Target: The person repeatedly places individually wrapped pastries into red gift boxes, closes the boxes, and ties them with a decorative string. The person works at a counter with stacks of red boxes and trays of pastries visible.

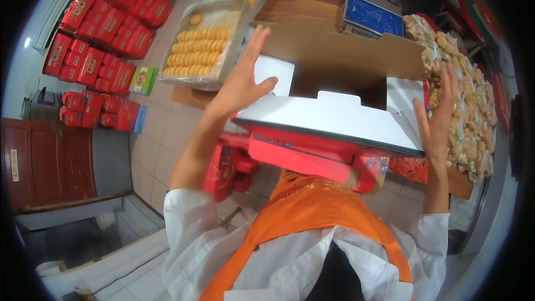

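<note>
An open cardboard box (pixel 334 120), white-flapped and red on its outside, stands in front of me between my hands. Its front flap with a tab leans toward me, two white side flaps (pixel 404 103) point inward, and a brown back flap (pixel 356 50) is raised. At the box's left end is my left hand (pixel 242 81), fingers stretched upward and thumb apart. My right hand (pixel 437 114) is spread along the right end, thumb close to the side flap. Whether either palm presses on the box, I cannot tell. The inside is dark and its bottom hidden.
Trays of round yellow pastries (pixel 198 50) stand at the back left. Bagged baked goods (pixel 468 100) are piled at the right. Red gift boxes (pixel 95 22) are stacked along the left wall. A blue-topped platform (pixel 372 15) lies behind the box, and red packages (pixel 228 164) sit below it.
</note>
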